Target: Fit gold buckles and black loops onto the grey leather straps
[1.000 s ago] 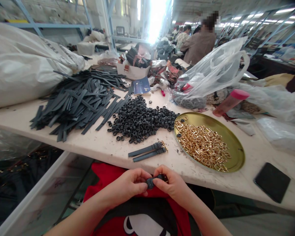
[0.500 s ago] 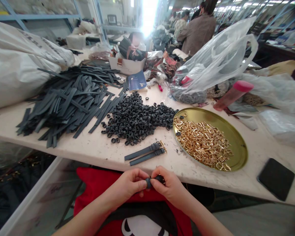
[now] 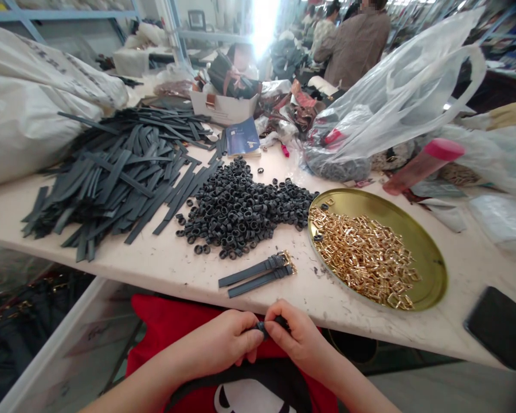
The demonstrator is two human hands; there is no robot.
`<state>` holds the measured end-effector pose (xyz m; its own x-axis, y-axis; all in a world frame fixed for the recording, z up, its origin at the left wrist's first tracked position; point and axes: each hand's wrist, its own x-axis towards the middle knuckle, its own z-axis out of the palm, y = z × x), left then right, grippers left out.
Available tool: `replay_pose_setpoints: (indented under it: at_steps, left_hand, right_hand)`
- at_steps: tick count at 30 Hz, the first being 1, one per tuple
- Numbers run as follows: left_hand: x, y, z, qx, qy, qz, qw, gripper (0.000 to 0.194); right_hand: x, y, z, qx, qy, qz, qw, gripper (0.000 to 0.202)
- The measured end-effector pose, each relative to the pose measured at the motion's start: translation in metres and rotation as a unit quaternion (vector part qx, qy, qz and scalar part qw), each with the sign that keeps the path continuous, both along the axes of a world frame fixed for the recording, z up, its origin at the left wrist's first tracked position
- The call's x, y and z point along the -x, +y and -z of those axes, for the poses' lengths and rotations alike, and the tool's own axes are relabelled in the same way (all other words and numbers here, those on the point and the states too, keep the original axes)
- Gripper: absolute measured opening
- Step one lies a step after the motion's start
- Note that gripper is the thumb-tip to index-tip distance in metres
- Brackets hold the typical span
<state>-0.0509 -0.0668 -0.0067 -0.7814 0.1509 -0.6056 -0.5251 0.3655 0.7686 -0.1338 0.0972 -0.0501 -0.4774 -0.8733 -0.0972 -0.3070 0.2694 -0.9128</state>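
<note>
In front of my lap, both hands are closed on a small dark leather strap (image 3: 261, 328). My left hand (image 3: 237, 339) pinches one end and my right hand (image 3: 291, 331) the other; fingers cover most of the strap. Just beyond lie two dark straps with gold buckles (image 3: 262, 276), side by side on the table. Behind these is a heap of small black leather loops (image 3: 241, 212). To its right a round gold tray (image 3: 434, 275) holds many gold buckles (image 3: 365, 258). Loose dark leather strips (image 3: 120, 172) are piled at the left.
A black phone (image 3: 501, 327) lies at the right edge. Farther back are a pink-capped bottle (image 3: 423, 166), a clear plastic bag (image 3: 395, 103), a blue booklet (image 3: 243, 137) and a white box (image 3: 223, 110). A white sack (image 3: 38, 115) stands left. People sit in the background.
My left hand has turned and its fingers have closed further over the strap, so less of it shows. Both hands sit slightly lower. The view has shifted a little.
</note>
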Motion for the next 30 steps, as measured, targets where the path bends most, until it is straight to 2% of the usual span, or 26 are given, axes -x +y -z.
replay_pose_setpoints:
  at_steps: [6, 11, 15, 17, 19, 21, 23, 26, 30]
  left_hand:
    - [0.003, -0.002, -0.006, 0.062, 0.019, 0.063, 0.996, 0.028]
    - [0.01, 0.012, -0.012, 0.132, 0.085, 0.104, 0.982, 0.029]
    - [0.021, 0.016, -0.006, 0.183, 0.141, 0.111, 0.967, 0.028]
    - [0.031, 0.01, 0.002, 0.249, 0.169, 0.104, 0.948, 0.026]
    - [0.042, 0.003, 0.011, 0.341, 0.206, 0.087, 0.913, 0.023]
    - [0.05, -0.002, 0.018, 0.418, 0.237, 0.076, 0.874, 0.032]
    - [0.052, -0.001, 0.021, 0.453, 0.245, 0.076, 0.854, 0.031]
    - [0.052, 0.008, 0.024, 0.472, 0.243, 0.078, 0.844, 0.028]
    - [0.055, 0.012, 0.023, 0.483, 0.239, 0.059, 0.84, 0.025]
  right_hand:
    - [0.002, 0.005, 0.005, 0.007, 0.072, -0.007, 0.997, 0.018]
    - [-0.003, 0.007, 0.009, 0.044, 0.113, 0.015, 0.992, 0.016]
    - [0.002, 0.003, 0.008, 0.049, 0.17, 0.048, 0.983, 0.018]
    - [0.015, -0.003, 0.006, 0.03, 0.219, 0.08, 0.972, 0.021]
    - [0.033, -0.012, 0.004, 0.008, 0.291, 0.125, 0.948, 0.022]
    - [0.05, -0.021, 0.006, -0.002, 0.356, 0.173, 0.918, 0.023]
    - [0.059, -0.029, 0.014, 0.012, 0.373, 0.203, 0.905, 0.026]
    - [0.058, -0.036, 0.034, 0.042, 0.307, 0.199, 0.93, 0.033]
    - [0.056, -0.033, 0.063, 0.054, 0.245, 0.237, 0.939, 0.044]
